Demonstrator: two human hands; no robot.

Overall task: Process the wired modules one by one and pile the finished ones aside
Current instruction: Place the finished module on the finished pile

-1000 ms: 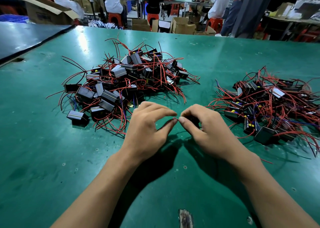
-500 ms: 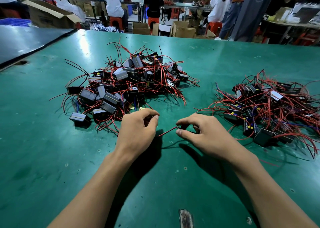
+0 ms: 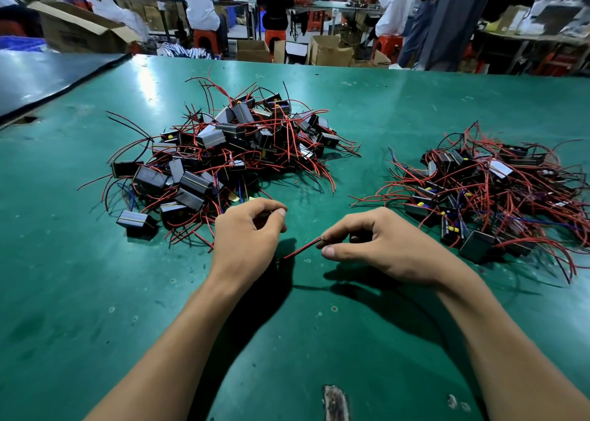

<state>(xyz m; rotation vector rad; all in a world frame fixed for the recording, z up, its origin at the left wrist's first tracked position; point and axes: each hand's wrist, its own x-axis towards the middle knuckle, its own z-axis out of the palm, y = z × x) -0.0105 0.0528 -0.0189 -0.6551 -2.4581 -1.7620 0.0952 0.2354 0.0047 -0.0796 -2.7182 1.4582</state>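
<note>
My left hand [image 3: 245,238] and my right hand [image 3: 380,248] hover close together over the green table [image 3: 95,293]. A red wire [image 3: 301,248] stretches between them. Its bare tip sits pinched between my right thumb and forefinger, and its other end runs under my curled left fingers. A dark module body shows partly beneath my right hand's fingers. A large pile of black wired modules [image 3: 230,152] lies just beyond my left hand. A second pile of wired modules [image 3: 495,190] lies to the right of my right hand.
A chipped spot [image 3: 335,401] marks the table's near edge. A dark tabletop [image 3: 48,75] adjoins at the far left. Beyond the far edge stand cardboard boxes [image 3: 329,50] and several people seated on red stools.
My hands have drawn apart from a fingertip-to-fingertip pinch. The left hand moved left towards the big pile, and a length of red wire now shows between them.
</note>
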